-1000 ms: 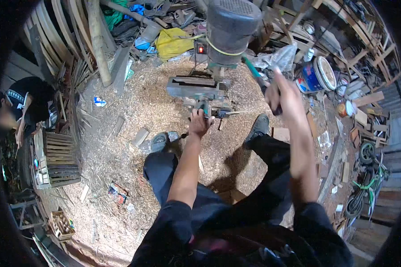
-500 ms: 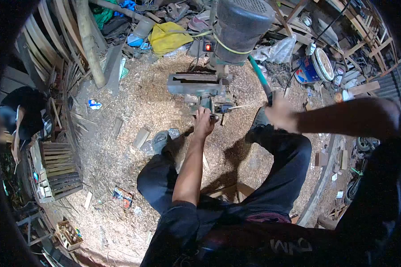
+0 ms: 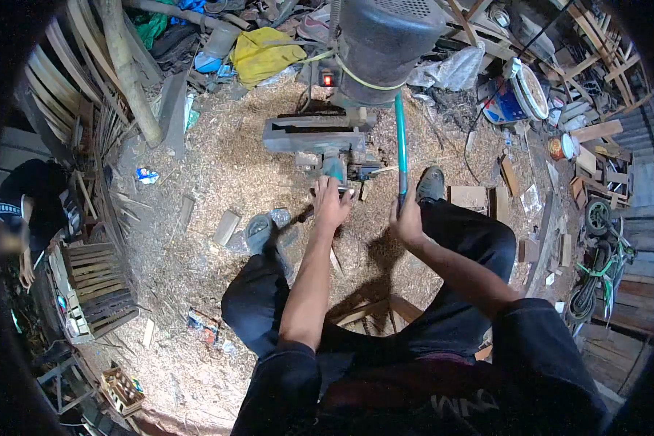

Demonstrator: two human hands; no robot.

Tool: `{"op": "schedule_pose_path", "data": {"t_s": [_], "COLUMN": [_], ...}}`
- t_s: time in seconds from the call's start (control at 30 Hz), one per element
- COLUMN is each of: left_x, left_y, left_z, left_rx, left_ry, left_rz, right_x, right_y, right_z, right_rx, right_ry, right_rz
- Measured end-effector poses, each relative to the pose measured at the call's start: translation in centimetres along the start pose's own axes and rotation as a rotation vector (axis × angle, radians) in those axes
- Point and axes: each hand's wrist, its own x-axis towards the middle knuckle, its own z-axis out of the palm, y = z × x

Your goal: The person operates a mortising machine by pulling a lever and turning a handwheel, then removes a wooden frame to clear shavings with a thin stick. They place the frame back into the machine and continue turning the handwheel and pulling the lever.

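In the middle stands a bench machine with a dark motor housing [image 3: 385,51] and a grey slotted table [image 3: 283,138]. A long lever with a green sleeve [image 3: 401,131] reaches from it towards me. My right hand [image 3: 408,221] is wrapped round the lever's dark lower end. At the front of the machine, beneath a green vise part [image 3: 333,167], the fingers of my left hand [image 3: 330,203] are curled over a handle, which they mostly hide. A thin wood strip [image 3: 389,168] sticks out to the right of the vise.
Wood shavings [image 3: 225,174] cover the floor. A yellow cloth [image 3: 265,58] lies behind the machine, and a paint bucket [image 3: 512,98] stands at the back right. Another person's arm [image 3: 27,251] shows at far left, near a slatted wooden piece [image 3: 98,272]. A small bike [image 3: 599,269] is at right.
My right hand has swung the lever leftwards, from slanting out to the right to pointing nearly straight at me. My left hand stays at the vise. The view has shifted slightly.
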Motion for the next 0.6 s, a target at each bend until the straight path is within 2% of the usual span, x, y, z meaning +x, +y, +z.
{"op": "schedule_pose_path", "data": {"t_s": [0.03,0.2,0.27,0.3,0.4,0.53,0.6], "left_x": [0.0,-0.2,0.1,0.0,0.0,-0.1,0.3], "left_y": [0.3,-0.2,0.0,0.4,0.0,0.6,-0.4], "left_z": [-0.3,0.5,0.1,-0.4,0.4,0.1,-0.2], "left_rx": [-0.017,-0.045,-0.037,-0.014,-0.025,0.054,0.025], "left_ry": [-0.051,-0.063,-0.042,-0.057,-0.041,-0.052,-0.13], "left_rz": [-0.05,-0.044,-0.031,-0.042,-0.024,-0.051,-0.039], "right_x": [-0.2,0.4,0.9,1.3,1.8,1.6,1.6], "right_y": [1.6,3.9,4.5,4.7,6.8,7.3,7.1], "right_z": [1.6,5.4,6.9,7.2,9.7,10.1,9.8], "right_rx": [-0.038,-0.054,0.003,0.072,0.082,0.092,0.095], "right_ry": [0.031,0.113,0.056,-0.035,0.161,0.047,0.093], "right_rz": [-0.014,-0.008,0.056,0.184,-0.024,0.073,-0.013]}}
